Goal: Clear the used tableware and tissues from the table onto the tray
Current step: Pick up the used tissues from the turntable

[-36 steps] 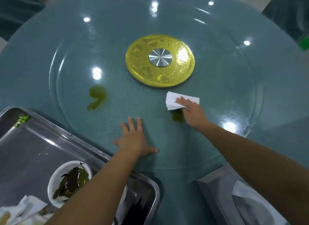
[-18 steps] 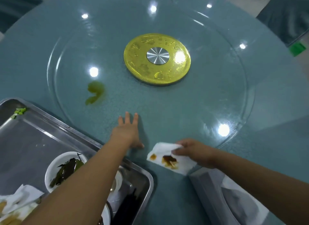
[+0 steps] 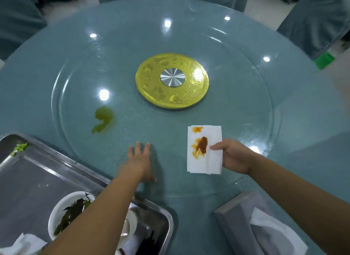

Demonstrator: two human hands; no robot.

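Over the near edge of the glass turntable [image 3: 227, 106], the right hand [image 3: 233, 156] pinches a folded tissue [image 3: 204, 150] by its right side, thumb on top and fingers curled beneath. The brown-stained face is up, and the tissue appears lifted off the glass. The left hand [image 3: 140, 160] lies flat on the turntable just beyond the tray [image 3: 37, 179], fingers straight and spread, holding nothing. The tray sits at the near-left edge of the table [image 3: 47, 46] and carries a bowl [image 3: 60, 205] of greens and used tissues. Risks noted: the tissue is held along one side only, so its free half could droop and smear sauce back onto the glass in transit. The left forearm crosses the tray, so the carrying hand may strike it or the bowl. Pressure from the flat hand could turn the turntable. A green spill [image 3: 103, 119] lies unwiped at the left.
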